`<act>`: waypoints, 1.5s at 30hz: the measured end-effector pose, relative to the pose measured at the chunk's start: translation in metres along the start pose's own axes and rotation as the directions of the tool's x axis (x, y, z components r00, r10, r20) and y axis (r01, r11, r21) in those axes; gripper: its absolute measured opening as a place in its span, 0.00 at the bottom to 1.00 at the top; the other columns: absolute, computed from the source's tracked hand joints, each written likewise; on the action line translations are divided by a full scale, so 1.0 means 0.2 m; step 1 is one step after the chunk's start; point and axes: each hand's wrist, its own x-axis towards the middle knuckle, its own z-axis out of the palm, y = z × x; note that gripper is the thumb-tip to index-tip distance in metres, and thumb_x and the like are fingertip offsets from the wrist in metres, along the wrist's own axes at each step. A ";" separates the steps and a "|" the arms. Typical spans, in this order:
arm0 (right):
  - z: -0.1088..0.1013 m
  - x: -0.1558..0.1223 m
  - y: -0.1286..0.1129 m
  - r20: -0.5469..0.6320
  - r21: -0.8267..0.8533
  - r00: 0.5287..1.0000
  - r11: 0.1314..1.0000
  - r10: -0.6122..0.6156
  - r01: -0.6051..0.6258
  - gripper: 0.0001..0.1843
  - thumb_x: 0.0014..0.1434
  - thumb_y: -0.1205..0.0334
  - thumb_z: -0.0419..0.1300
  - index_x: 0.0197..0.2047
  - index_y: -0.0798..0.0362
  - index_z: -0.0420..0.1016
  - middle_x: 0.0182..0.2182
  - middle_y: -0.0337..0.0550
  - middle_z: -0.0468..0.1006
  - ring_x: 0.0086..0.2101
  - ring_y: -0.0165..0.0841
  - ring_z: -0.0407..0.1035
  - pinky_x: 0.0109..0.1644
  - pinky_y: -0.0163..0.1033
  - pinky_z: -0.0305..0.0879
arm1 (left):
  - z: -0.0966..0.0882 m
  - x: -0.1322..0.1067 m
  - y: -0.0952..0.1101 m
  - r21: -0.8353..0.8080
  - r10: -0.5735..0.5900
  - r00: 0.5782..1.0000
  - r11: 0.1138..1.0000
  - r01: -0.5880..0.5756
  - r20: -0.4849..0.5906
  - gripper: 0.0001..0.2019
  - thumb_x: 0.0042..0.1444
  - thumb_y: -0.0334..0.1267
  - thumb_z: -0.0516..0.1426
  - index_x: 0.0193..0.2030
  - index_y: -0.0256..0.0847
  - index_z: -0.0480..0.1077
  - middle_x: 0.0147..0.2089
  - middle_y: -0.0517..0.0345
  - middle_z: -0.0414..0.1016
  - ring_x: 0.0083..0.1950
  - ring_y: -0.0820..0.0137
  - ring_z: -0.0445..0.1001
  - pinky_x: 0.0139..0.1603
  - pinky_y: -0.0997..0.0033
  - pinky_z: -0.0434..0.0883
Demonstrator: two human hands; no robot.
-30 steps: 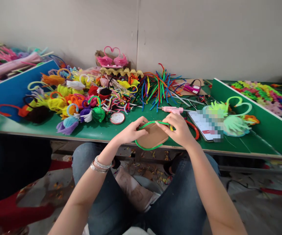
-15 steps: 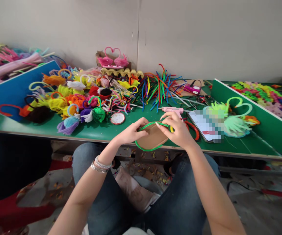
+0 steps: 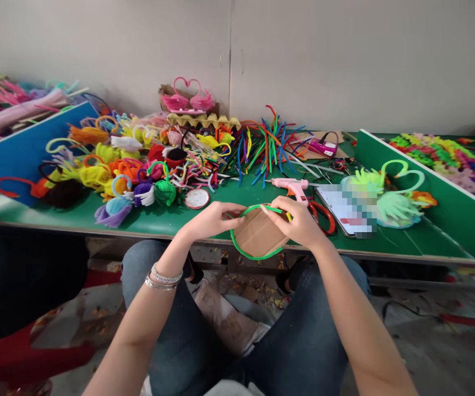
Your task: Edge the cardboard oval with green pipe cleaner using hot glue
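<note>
A round cardboard disc rimmed with a green pipe cleaner is held between both hands over the front edge of the green table. My left hand pinches the disc's upper left rim, fingers closed on it. My right hand grips the upper right rim, where the loose green end of the pipe cleaner meets the ring. A pink glue gun lies just behind my right hand.
Piles of coloured pipe-cleaner figures and loose pipe cleaners cover the table's back left and middle. A phone, red scissors, and pale green heart-shaped swans lie right. A blue board and green divider flank the area.
The disc has been tilted up and now faces me more fully, shifted slightly right. My left hand has moved off its face to the left rim.
</note>
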 end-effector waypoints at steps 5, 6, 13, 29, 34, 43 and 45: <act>0.01 0.00 0.01 0.009 0.024 1.000 1.000 0.006 -0.006 0.11 0.62 0.57 0.55 0.29 0.51 0.66 0.28 0.41 0.72 0.30 0.31 0.65 0.34 0.38 0.60 | 0.00 0.00 -0.01 0.041 0.026 1.000 0.999 -0.027 0.017 0.18 0.56 0.41 0.54 0.50 0.35 0.73 0.45 0.51 0.79 0.44 0.65 0.76 0.46 0.66 0.73; 0.01 0.00 0.01 0.011 0.022 1.000 1.000 0.009 -0.010 0.11 0.62 0.57 0.55 0.29 0.51 0.66 0.28 0.41 0.72 0.30 0.31 0.66 0.34 0.38 0.61 | 0.00 0.00 -0.01 0.054 0.033 0.999 0.998 -0.034 0.020 0.18 0.56 0.40 0.54 0.50 0.36 0.73 0.44 0.52 0.79 0.43 0.66 0.76 0.46 0.66 0.73; 0.00 0.00 0.01 0.019 0.010 1.000 1.000 0.017 -0.017 0.11 0.61 0.57 0.55 0.29 0.52 0.67 0.28 0.41 0.73 0.30 0.32 0.67 0.36 0.38 0.62 | 0.00 0.01 -0.02 0.059 0.049 0.999 0.997 -0.050 0.012 0.16 0.57 0.40 0.53 0.49 0.37 0.73 0.44 0.54 0.79 0.44 0.66 0.76 0.43 0.70 0.72; -0.01 -0.01 -0.01 0.044 -0.021 0.999 0.999 0.026 -0.025 0.11 0.62 0.56 0.54 0.31 0.52 0.68 0.28 0.40 0.71 0.30 0.30 0.66 0.36 0.36 0.60 | -0.01 0.00 -0.02 -0.051 -0.057 0.998 0.997 0.058 0.031 0.22 0.55 0.47 0.53 0.49 0.33 0.74 0.44 0.51 0.79 0.40 0.67 0.74 0.37 0.72 0.73; -0.01 -0.01 -0.01 0.055 -0.016 0.998 0.999 0.037 -0.036 0.11 0.62 0.56 0.54 0.30 0.52 0.67 0.27 0.39 0.70 0.29 0.30 0.65 0.35 0.36 0.59 | 0.00 0.00 0.00 -0.055 -0.026 0.999 0.998 0.028 0.027 0.21 0.54 0.46 0.55 0.48 0.32 0.74 0.46 0.49 0.78 0.40 0.67 0.75 0.38 0.72 0.72; -0.01 -0.01 -0.02 0.059 -0.024 0.998 0.999 0.032 -0.030 0.12 0.62 0.56 0.53 0.30 0.52 0.67 0.28 0.40 0.71 0.29 0.30 0.65 0.35 0.36 0.59 | 0.00 0.00 -0.02 -0.067 -0.006 0.999 0.998 0.009 0.039 0.19 0.56 0.45 0.54 0.47 0.34 0.75 0.35 0.55 0.78 0.31 0.72 0.70 0.31 0.75 0.69; -0.01 -0.01 -0.02 0.061 -0.035 0.998 0.999 0.033 -0.031 0.12 0.62 0.56 0.53 0.30 0.52 0.68 0.28 0.40 0.71 0.29 0.30 0.65 0.35 0.36 0.59 | 0.01 0.00 -0.03 -0.085 -0.011 0.999 0.996 0.014 0.039 0.19 0.56 0.45 0.54 0.47 0.34 0.75 0.34 0.55 0.77 0.31 0.73 0.70 0.31 0.75 0.70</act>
